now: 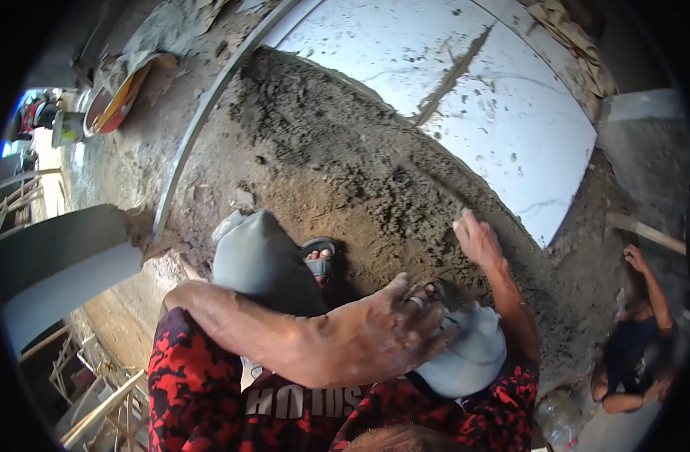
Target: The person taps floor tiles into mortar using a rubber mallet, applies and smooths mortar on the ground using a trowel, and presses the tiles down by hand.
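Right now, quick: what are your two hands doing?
Left hand: open, fingers loosely spread, at the right knee.
Right hand: fingers bent, over the mortar; whether it grips anything cannot be told.

Dusty grey floor, 1 pale pillar, wooden poles, and daylight (rather glaring) at far left.

left arm crosswise, right arm extended
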### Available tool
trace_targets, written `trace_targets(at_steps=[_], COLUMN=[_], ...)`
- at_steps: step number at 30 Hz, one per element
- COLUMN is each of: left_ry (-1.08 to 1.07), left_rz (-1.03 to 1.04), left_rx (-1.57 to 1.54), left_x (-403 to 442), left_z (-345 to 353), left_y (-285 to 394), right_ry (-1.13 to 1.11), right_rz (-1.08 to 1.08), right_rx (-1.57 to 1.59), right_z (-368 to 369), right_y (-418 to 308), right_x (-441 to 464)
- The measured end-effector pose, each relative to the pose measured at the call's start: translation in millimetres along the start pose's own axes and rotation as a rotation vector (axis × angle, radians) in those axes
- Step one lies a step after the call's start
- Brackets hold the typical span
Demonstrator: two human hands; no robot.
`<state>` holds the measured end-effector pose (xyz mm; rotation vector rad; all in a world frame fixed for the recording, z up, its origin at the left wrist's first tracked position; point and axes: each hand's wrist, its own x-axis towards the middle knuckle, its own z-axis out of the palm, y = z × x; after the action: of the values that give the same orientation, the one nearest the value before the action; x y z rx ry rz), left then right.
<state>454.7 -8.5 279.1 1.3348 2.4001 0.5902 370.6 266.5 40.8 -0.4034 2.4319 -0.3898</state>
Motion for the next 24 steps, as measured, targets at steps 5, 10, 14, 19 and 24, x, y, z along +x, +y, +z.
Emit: trace_targets(at_steps=[5, 10, 14, 19, 24], left_ry=[-0.02, 0.062, 0.039, -0.053, -0.011], left_rz=[0.051, 0.001, 0.035, 0.076, 0.052], left_rx=[0.002, 0.013, 0.013, -0.018, 0.086], left_x=[1.5, -7.7, -4.3, -0.6, 3.1], left_z=[2.8, 4.3, 1.6, -4.5, -4.8], left_y=[-1.4, -3.3, -7.1, -8.8, -7.3], right_ry=[0.122, -0.057, 0.129, 0.128, 0.258], right_rz=[0.0, 0.033, 0.081, 0.205, 0.266], right_rx=[0.206, 0.039, 0.165, 0.323, 0.385], right_z=[20.4, 4.2, 29.1, 29.1, 44.3], right_y=[-19.7, -15.3, -2.1, -12.1, -12.4], right_x=[35.6, -1.8, -23.6, -48.3, -61.2])
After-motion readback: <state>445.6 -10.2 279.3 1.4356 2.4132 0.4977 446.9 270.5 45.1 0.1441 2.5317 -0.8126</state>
